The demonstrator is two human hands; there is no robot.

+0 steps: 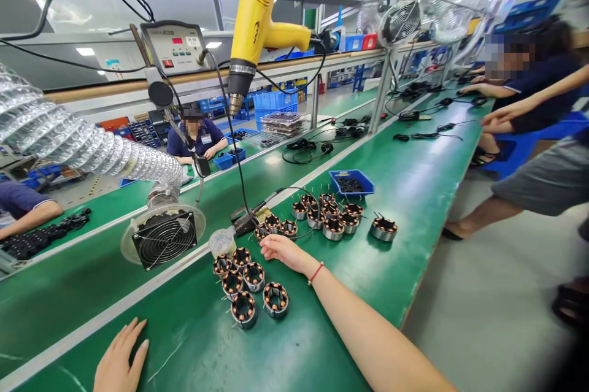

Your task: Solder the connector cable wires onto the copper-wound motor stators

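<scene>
My left hand lies flat on the green bench at the near edge, fingers stretched out, holding nothing. My right hand reaches forward over the bench with a red cord at the wrist. Its fingers curl loosely, touching nothing I can make out, right beside a near group of several copper-wound stators. A farther group of stators sits beyond the hand, with one stator apart at the right. A soldering iron in its stand is just past the fingertips.
A yellow heat gun hangs above. A foil duct with a fan hood sits at left. A blue tray holds small parts. Cables lie farther along. Other people sit at the right and across the line.
</scene>
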